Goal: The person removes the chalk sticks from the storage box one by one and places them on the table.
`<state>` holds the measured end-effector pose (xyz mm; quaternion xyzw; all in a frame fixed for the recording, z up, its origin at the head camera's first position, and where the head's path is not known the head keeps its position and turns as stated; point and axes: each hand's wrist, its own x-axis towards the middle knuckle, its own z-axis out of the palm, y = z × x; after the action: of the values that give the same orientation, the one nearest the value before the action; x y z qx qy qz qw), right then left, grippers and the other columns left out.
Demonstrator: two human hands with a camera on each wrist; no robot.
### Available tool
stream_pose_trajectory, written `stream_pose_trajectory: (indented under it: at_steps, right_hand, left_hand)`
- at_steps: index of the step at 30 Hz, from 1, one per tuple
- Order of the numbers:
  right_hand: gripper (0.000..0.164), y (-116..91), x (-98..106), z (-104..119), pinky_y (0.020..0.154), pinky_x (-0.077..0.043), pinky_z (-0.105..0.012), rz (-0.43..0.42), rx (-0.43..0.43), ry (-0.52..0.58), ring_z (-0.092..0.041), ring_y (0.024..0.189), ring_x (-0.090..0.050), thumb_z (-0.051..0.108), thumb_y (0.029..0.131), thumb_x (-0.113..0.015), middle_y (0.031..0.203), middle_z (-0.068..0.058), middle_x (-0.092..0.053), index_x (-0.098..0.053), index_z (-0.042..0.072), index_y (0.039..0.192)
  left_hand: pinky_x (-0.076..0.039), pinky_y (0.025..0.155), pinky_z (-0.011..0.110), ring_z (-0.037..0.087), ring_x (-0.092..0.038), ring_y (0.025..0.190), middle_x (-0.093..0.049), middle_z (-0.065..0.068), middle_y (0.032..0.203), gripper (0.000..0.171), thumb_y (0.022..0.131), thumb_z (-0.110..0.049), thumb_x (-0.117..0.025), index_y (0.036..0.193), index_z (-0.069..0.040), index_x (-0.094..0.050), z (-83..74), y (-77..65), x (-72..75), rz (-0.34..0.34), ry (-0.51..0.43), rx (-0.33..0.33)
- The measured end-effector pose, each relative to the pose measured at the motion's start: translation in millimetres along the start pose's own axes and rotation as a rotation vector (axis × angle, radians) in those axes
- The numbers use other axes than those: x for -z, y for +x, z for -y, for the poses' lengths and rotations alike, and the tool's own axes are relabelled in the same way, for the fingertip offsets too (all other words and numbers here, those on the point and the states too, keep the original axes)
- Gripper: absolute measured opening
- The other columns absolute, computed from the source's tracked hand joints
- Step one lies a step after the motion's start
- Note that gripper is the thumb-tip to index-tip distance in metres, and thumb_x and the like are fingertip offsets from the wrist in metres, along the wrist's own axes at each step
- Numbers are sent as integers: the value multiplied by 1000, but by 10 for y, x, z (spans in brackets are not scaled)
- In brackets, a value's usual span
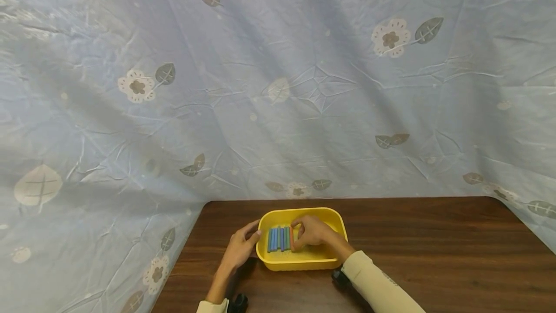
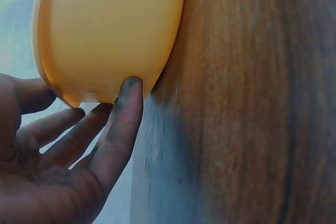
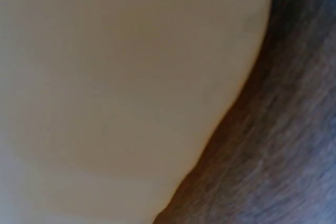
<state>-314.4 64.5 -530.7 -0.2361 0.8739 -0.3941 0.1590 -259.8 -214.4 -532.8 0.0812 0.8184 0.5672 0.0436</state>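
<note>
Yellow tub (image 1: 304, 266) on a brown wood-grain table (image 1: 434, 245), close to the near edge of the head view, its long side running left to right. Inside, toward the left half, a row of chalk sticks (image 1: 278, 239) lies side by side: blues, greens and a purplish one, all pointing away from the person. An orange stick (image 1: 291, 238) closes the row at its right end, just beside a green one. Pale specks dot the tub floor near the row.

Right hand (image 1: 312, 232) reaches into the tub over the right front corner. It pinches the orange stick, thumb at the near end, a finger at the far end.

Left hand (image 1: 241, 244) grips the tub's left end: thumb at the rim, other fingers (image 2: 123, 124) against the outer wall. The left wrist view shows greyish smudges on the fingertips.

Right wrist view blurred; the tub's pale outer side fills most of it, wood grain alongside.

Both forearms come from below in cream sleeves (image 1: 378, 279), a black device (image 1: 237, 303) at each wrist. Behind the table hangs a creased pale-blue cloth (image 1: 260, 86) printed with white flowers and grey-brown leaves; it runs down the left side too.
</note>
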Motion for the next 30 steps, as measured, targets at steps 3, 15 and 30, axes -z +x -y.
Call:
stream_pose_trajectory:
  at_steps: [3, 15, 30]
  right_hand:
    - [73, -47, 15, 28, 61, -54, -27, -12, -6, -3, -14, 73, -64, 21, 79, -96, 88, 1, -74, -66, -2, 141]
    - [72, -431, 280, 271, 60, -47, -24, -76, 73, 3, -14, 72, -60, 33, 81, -94, 90, 1, -71, -68, 3, 141]
    - [70, -1099, 292, 379, 61, -54, -24, -96, 134, 106, -11, 72, -65, 38, 87, -92, 93, 0, -71, -65, 6, 143]
  left_hand:
    - [-70, 69, 37, 30, -80, 96, -67, 34, 138, 50, 112, -24, -59, 158, -6, -52, -1, -5, -11, 3, 6, 2]
    - [-71, 70, 40, 34, -80, 94, -66, 34, 138, 49, 112, -20, -60, 158, -6, -52, -4, 7, -8, -7, -8, 11]
    - [-70, 71, 36, 31, -80, 98, -65, 34, 140, 52, 112, -26, -60, 160, -6, -50, 19, -7, 1, -1, 24, 6]
